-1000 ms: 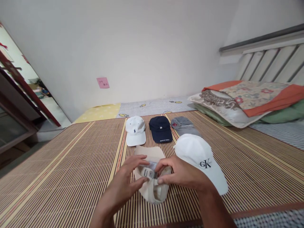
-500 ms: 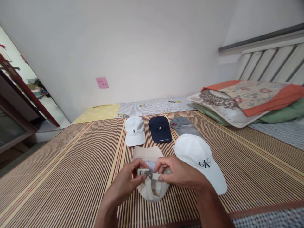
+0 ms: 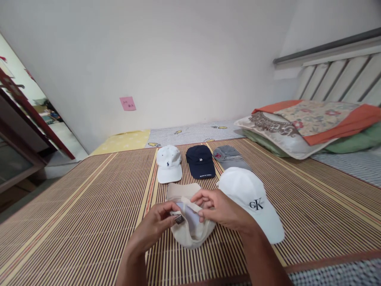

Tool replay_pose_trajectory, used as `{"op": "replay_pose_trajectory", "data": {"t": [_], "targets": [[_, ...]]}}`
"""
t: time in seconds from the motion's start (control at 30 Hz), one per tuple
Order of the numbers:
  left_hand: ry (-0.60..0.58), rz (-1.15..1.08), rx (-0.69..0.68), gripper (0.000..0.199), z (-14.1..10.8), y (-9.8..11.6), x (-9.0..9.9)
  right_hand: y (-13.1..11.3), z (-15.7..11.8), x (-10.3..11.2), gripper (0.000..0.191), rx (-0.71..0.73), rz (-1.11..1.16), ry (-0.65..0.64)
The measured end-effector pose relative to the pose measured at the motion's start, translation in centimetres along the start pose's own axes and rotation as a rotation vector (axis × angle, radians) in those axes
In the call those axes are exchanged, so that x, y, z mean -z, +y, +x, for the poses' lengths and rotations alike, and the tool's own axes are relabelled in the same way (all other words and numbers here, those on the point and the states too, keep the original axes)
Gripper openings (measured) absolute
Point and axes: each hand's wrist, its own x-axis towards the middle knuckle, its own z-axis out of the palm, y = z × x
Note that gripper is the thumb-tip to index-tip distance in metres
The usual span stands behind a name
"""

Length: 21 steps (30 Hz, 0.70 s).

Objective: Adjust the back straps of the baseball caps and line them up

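Observation:
A beige cap (image 3: 183, 191) lies upside down on the striped mat, its brim pointing away from me and its inside showing. My left hand (image 3: 156, 224) pinches the strap end that carries a dark metal buckle (image 3: 179, 219). In my right hand (image 3: 222, 210) is the loose end of the cap's strap (image 3: 191, 204), held between thumb and fingers. The two strap ends are apart. Just right of my right hand rests a white cap with CK letters (image 3: 250, 198), its brim toward the lower right.
Behind the beige cap stand a white cap (image 3: 169, 163), a navy cap (image 3: 200, 162) and a grey cap (image 3: 230, 157) in a row. Folded bedding (image 3: 309, 123) is piled at the right, by a radiator (image 3: 342, 77). A pink note (image 3: 127, 103) is on the wall.
The beige cap's strap has come out of the buckle, and its two ends have parted. The buckle has tilted down to the left; the free strap end now points up and left.

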Motion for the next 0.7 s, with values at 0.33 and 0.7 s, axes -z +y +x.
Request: {"op": "replay_pose_trajectory", "data": {"t": [0.33,0.7], "targets": [[0.001,-0.026,-0.003,0.03,-0.1,-0.9,0.9,-0.6,-0.5,0.9,0.051,0.176,0.36,-0.1],[-0.047,-0.091,-0.027,0.031,-0.6,-1.4,1.7,-1.4,-1.6,1.1,0.037,0.21,0.26,-0.071]]}}
